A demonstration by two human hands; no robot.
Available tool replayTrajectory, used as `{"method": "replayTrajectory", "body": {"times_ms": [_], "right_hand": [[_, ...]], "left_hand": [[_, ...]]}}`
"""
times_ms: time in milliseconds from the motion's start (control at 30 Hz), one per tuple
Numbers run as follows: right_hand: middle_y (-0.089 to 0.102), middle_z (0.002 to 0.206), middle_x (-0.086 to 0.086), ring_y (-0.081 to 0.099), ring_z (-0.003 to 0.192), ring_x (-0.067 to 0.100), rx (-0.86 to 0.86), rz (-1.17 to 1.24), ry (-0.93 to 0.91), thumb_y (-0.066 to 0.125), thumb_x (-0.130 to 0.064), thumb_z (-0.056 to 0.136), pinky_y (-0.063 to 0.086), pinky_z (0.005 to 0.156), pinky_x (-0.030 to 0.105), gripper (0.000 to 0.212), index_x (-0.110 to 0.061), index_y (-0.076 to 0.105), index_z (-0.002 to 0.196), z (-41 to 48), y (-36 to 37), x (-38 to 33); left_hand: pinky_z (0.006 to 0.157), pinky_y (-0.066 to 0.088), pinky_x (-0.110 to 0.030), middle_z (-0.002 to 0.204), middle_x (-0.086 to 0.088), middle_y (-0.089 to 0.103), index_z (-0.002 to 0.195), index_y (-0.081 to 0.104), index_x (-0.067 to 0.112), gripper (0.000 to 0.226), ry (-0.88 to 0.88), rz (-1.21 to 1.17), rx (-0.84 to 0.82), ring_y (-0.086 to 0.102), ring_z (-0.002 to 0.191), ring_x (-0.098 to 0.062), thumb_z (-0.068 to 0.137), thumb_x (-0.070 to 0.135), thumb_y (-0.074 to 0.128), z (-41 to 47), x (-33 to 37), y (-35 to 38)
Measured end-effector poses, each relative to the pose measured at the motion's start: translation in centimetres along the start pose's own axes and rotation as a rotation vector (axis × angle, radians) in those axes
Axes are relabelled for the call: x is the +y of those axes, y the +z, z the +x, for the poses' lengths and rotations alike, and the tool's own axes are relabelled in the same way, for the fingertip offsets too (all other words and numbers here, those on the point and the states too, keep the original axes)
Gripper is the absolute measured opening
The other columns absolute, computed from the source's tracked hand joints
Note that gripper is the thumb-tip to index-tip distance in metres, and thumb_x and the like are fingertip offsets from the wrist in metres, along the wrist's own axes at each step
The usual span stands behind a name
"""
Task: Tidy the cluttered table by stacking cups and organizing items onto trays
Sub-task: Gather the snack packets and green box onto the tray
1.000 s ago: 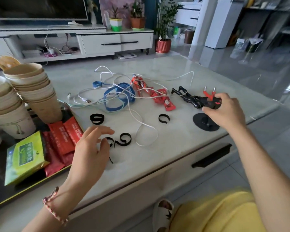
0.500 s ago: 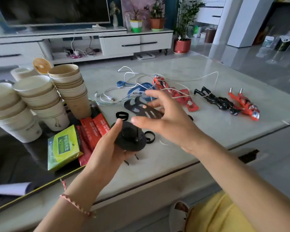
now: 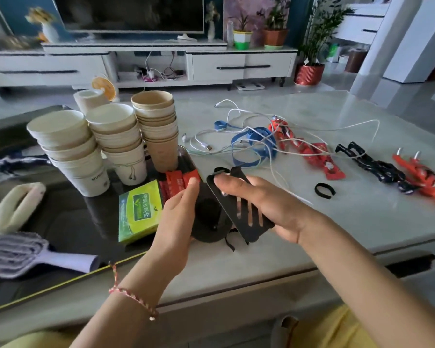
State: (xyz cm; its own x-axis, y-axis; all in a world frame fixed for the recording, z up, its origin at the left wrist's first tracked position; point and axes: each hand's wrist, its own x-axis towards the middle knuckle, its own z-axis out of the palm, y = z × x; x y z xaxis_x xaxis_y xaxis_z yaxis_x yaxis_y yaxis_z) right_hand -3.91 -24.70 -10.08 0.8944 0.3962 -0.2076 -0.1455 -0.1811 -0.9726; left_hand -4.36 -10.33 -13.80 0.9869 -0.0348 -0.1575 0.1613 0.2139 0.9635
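My left hand [image 3: 176, 219] grips a round black base [image 3: 207, 222] just above the table's near edge. My right hand [image 3: 264, 204] holds a flat black slotted plate [image 3: 239, 209] that joins that base, thumb on top and fingers underneath. Three stacks of paper cups [image 3: 118, 136] stand on a dark glossy tray [image 3: 68, 222] to the left. A green box [image 3: 138, 209] and red sachets [image 3: 178, 183] lie on the tray beside my left hand.
White cables [image 3: 236, 136] tangle with a blue strap [image 3: 251, 146] mid-table. Red sachets [image 3: 312, 154], a black toy [image 3: 372, 164] and a red toy [image 3: 422, 174] lie to the right, with a black band [image 3: 324, 190] nearer. A lilac hairbrush [image 3: 23, 254] and cream hair clip [image 3: 18, 207] lie on the tray.
The view swung left and closer. My right hand closed on the slotted plate, and both hands with the black piece moved slightly toward the tray.
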Motion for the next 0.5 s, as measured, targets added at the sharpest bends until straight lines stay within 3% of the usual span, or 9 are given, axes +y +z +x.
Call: {"method": "replayTrajectory", "body": {"times_ms": [133,200,267,334,400,500], "right_hand": [[0.066,0.069,-0.01,0.063,0.065,0.0,0.132,0.0,-0.041,0.067,-0.048,0.072,0.045,0.052,0.012,0.034,-0.018,0.067,0.088,1.2,0.5,0.9],[0.064,0.063,-0.008,0.06,0.057,0.0,0.162,-0.002,-0.09,0.067,-0.043,0.074,0.042,0.048,0.009,0.03,-0.014,0.069,0.083,1.4,0.7,1.0],[0.057,0.05,-0.011,0.052,0.043,-0.002,0.176,0.02,-0.105,0.066,-0.035,0.08,0.036,0.04,0.008,0.024,-0.012,0.064,0.074,1.3,0.9,0.9],[0.048,0.041,-0.013,0.044,0.035,-0.002,0.201,0.034,-0.093,0.064,-0.031,0.084,0.032,0.036,0.008,0.025,-0.007,0.061,0.078,1.3,0.9,0.8],[0.045,0.04,-0.013,0.042,0.035,-0.001,0.245,0.001,-0.085,0.064,-0.033,0.083,0.033,0.038,0.011,0.028,-0.005,0.061,0.082,1.4,1.0,0.9],[0.056,0.055,0.002,0.053,0.052,0.012,0.411,-0.03,-0.152,0.069,-0.041,0.077,0.045,0.054,0.028,0.043,0.001,0.057,0.073,1.8,1.7,1.5]], "left_hand": [[0.076,0.052,-0.036,0.081,-0.007,0.072,0.078,0.069,0.012,0.047,0.176,0.24,-0.056,0.066,0.084,-0.021,0.098,0.036,0.034,-1.2,-0.4,0.5],[0.069,0.046,-0.025,0.073,-0.005,0.063,0.07,0.059,0.009,0.048,0.146,0.16,0.039,0.058,0.086,-0.018,0.101,0.029,0.028,0.4,0.3,0.7],[0.07,0.04,-0.025,0.07,-0.002,0.047,0.065,0.043,0.013,0.042,0.131,0.038,0.051,0.044,0.093,-0.019,0.102,0.02,0.023,1.2,0.7,0.3],[0.081,0.043,-0.029,0.075,-0.006,0.056,0.069,0.051,0.014,0.04,0.185,0.073,-0.021,0.052,0.094,-0.024,0.097,0.038,0.037,-0.3,0.6,0.2],[0.085,0.051,-0.035,0.087,-0.013,0.069,0.082,0.065,0.012,0.055,0.132,0.214,-0.125,0.065,0.093,-0.027,0.077,0.065,0.054,-2.3,0.7,1.0],[0.091,0.051,-0.045,0.099,-0.017,0.067,0.097,0.063,0.01,0.057,0.038,0.083,-0.122,0.064,0.099,-0.031,0.064,0.057,0.068,-2.5,0.2,1.0]]}}
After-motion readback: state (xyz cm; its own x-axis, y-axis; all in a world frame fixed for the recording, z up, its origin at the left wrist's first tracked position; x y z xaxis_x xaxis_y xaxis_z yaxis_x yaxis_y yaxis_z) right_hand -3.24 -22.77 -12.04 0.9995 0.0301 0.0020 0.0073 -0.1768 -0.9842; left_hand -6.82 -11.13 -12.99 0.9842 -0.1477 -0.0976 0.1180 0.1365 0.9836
